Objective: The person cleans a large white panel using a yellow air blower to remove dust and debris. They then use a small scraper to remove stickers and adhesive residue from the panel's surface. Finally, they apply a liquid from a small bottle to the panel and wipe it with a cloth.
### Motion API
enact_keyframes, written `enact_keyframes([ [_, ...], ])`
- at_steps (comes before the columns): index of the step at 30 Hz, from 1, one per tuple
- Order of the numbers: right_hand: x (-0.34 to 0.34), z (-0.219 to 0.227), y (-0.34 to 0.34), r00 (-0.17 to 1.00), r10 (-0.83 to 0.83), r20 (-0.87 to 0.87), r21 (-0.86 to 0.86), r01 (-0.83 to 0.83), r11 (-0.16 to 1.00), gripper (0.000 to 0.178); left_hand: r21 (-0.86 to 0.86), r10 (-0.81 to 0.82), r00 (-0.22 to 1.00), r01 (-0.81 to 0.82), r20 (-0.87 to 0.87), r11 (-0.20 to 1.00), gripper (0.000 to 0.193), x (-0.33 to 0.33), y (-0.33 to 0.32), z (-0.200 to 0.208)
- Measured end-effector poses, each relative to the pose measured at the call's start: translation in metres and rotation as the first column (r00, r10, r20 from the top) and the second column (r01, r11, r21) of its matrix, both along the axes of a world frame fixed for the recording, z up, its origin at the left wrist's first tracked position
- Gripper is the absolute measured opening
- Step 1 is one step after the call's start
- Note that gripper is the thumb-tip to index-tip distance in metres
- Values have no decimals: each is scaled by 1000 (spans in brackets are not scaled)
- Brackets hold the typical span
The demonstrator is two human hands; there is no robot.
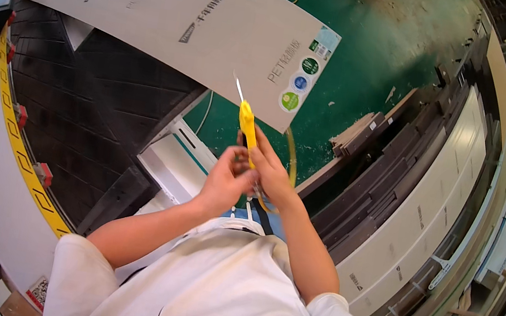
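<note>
In front of my body, my right hand point(271, 171) is wrapped round a yellow air blow gun point(247, 121). Its thin metal nozzle point(239, 88) points up and away, over a large pale board point(157, 10). My left hand point(226, 180) is close beside the gun's lower end, fingers curled and thumb bent inward; what they grip there is hidden. A yellow hose point(292, 157) hangs past my right hand. The board lies slantwise at the far side, with print and round stickers on its right end.
A dark machine bed point(97, 94) lies under the board, edged on the left by a white frame with a yellow strip point(33, 169). Dark panels point(397, 167) and long pale boards point(419, 217) are stacked on the right. Scraps point(356, 134) lie on the green floor point(368, 57).
</note>
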State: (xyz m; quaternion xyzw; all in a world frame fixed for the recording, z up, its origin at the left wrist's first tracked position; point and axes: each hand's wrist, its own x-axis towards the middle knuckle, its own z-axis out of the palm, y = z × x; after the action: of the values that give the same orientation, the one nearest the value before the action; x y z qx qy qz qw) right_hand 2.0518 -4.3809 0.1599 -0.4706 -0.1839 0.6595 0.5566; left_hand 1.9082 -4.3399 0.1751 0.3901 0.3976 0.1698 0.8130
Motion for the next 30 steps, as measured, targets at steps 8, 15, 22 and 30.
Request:
enact_keyframes([
  [8,0,84,-144,964,-256,77,-296,268,917,64,268,-720,676,731,-157,628,35,10,-49,59],
  [15,26,88,-171,957,-282,64,-370,285,884,64,398,-745,501,853,-440,339,33,16,-4,24],
  [22,178,11,-226,904,-259,-340,-329,143,933,58,565,-61,656,690,-753,452,27,8,91,0],
  [30,384,-102,-125,848,285,-446,-260,-427,866,60,541,179,532,670,-828,508,37,74,154,4],
])
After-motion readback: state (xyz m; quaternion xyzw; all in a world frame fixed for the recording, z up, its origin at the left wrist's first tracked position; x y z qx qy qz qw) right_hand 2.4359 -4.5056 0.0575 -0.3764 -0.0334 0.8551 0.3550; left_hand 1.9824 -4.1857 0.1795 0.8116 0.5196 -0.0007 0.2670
